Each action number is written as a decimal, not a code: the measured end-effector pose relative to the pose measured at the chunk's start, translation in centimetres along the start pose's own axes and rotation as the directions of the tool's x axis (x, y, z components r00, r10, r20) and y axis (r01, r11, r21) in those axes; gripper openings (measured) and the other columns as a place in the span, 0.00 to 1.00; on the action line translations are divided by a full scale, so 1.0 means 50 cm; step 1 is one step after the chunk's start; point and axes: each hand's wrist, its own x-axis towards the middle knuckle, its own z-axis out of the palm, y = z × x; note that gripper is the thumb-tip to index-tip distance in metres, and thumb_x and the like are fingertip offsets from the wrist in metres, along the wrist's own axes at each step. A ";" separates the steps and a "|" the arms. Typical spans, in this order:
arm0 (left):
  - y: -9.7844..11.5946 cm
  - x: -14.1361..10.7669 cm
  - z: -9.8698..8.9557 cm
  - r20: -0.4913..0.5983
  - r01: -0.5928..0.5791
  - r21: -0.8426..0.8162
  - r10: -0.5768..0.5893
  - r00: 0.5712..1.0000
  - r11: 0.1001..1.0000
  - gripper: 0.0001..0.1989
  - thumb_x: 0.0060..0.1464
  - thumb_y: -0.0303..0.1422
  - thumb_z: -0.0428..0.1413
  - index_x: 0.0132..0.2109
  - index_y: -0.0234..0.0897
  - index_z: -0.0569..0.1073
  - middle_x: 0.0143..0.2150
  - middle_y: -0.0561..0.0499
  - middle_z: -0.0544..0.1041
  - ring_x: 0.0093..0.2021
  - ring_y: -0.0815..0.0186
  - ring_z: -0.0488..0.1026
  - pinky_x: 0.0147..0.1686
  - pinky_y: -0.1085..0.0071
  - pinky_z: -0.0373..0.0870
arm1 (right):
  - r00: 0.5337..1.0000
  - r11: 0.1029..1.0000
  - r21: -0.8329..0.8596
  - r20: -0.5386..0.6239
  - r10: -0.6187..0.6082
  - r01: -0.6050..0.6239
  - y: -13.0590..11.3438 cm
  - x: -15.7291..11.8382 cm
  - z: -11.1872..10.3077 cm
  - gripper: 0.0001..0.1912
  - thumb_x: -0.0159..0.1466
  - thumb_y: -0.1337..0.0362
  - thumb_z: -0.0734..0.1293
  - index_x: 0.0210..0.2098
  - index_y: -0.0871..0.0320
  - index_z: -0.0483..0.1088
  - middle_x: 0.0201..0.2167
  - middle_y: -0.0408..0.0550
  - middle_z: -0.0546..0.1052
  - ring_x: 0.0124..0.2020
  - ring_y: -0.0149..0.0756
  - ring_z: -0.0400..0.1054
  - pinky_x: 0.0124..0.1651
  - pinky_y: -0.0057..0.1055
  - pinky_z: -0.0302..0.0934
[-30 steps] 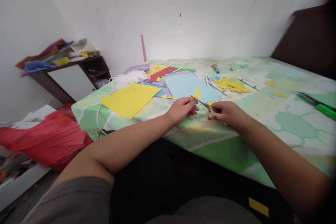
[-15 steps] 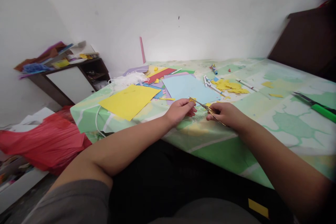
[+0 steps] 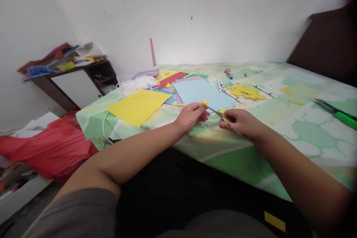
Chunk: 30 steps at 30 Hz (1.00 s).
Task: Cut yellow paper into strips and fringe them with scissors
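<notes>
My left hand (image 3: 193, 116) pinches a small piece of yellow paper (image 3: 205, 102) between thumb and finger, above the near edge of the table. My right hand (image 3: 239, 122) is closed round the handles of a small pair of gold-coloured scissors (image 3: 228, 118). The blades point left and their tips meet the yellow piece at my left fingertips. Just beyond my hands lies a sheet of light blue paper (image 3: 200, 91). To the left is a larger yellow sheet (image 3: 138, 106). A heap of cut yellow paper pieces (image 3: 244, 91) sits beyond my right hand.
Felt-tip pens (image 3: 264, 91) lie near the yellow heap. Green-handled scissors (image 3: 344, 118) rest at the table's right. White string (image 3: 141, 83) is piled at the left. A red plastic bag (image 3: 52, 148) and a low cabinet (image 3: 76, 87) stand left of the table. A yellow strip (image 3: 275, 222) lies below.
The scissor blades look closer together at the yellow piece, which sits slightly higher above my left fingertips. Both hands stay in nearly the same place; the view has shifted a little.
</notes>
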 end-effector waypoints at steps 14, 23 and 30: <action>0.003 -0.002 0.004 0.040 -0.020 0.078 0.017 0.999 0.997 0.08 0.48 0.32 0.51 0.26 0.31 0.67 0.23 0.52 0.70 0.22 0.75 0.67 0.26 0.76 0.65 | 0.999 0.999 -0.014 -0.036 0.037 -0.037 -0.003 0.006 0.005 0.19 0.48 0.50 0.63 0.17 0.57 0.53 0.15 0.39 0.58 0.20 0.28 0.52 0.21 0.25 0.45; 0.005 -0.004 0.002 0.026 0.020 0.084 -0.022 0.999 0.996 0.09 0.46 0.36 0.52 0.29 0.33 0.67 0.25 0.52 0.71 0.21 0.75 0.66 0.24 0.76 0.64 | 0.997 0.998 -0.008 -0.033 0.065 -0.066 -0.010 0.005 0.000 0.19 0.49 0.51 0.63 0.15 0.57 0.54 0.15 0.39 0.59 0.20 0.28 0.52 0.21 0.25 0.45; 0.006 -0.003 0.001 0.030 0.029 0.071 -0.031 0.999 0.997 0.08 0.45 0.34 0.52 0.28 0.33 0.67 0.23 0.53 0.70 0.21 0.74 0.66 0.25 0.74 0.64 | 0.997 0.998 0.001 -0.039 0.061 -0.061 -0.009 0.006 0.000 0.18 0.48 0.51 0.63 0.15 0.57 0.56 0.14 0.39 0.59 0.19 0.28 0.53 0.21 0.25 0.45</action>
